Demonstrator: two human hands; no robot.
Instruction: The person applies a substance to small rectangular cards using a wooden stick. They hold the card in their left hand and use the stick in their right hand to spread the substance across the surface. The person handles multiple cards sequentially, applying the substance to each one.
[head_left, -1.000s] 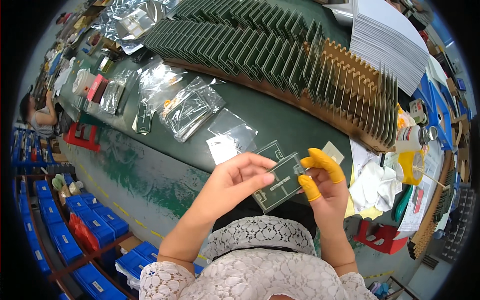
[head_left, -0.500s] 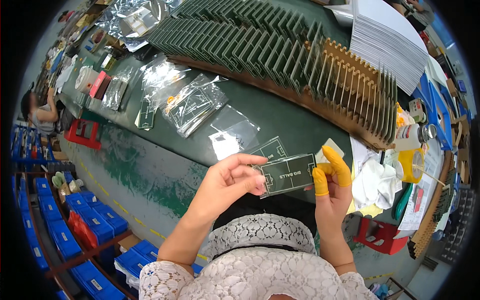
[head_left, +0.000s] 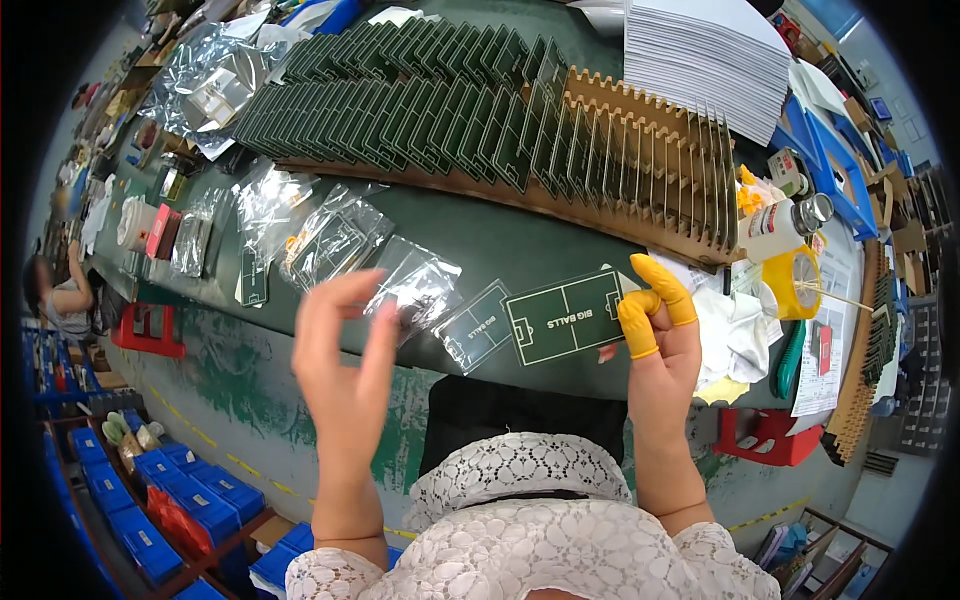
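Over green tabletop, right fingers hold card; left, blue bins.

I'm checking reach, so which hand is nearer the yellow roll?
Right. The right hand is left of the yellow roll, holding a green card; the left hand is much farther left.

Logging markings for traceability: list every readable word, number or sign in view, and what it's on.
Wording not copied; locations only.
Green card in right hand: white lettering, legible.
Second card, to its left: lettering, legible.
White bottle: label, too small to read.
Printed sheet, right side: too small.
Blue bins, lower left: white labels, too small.
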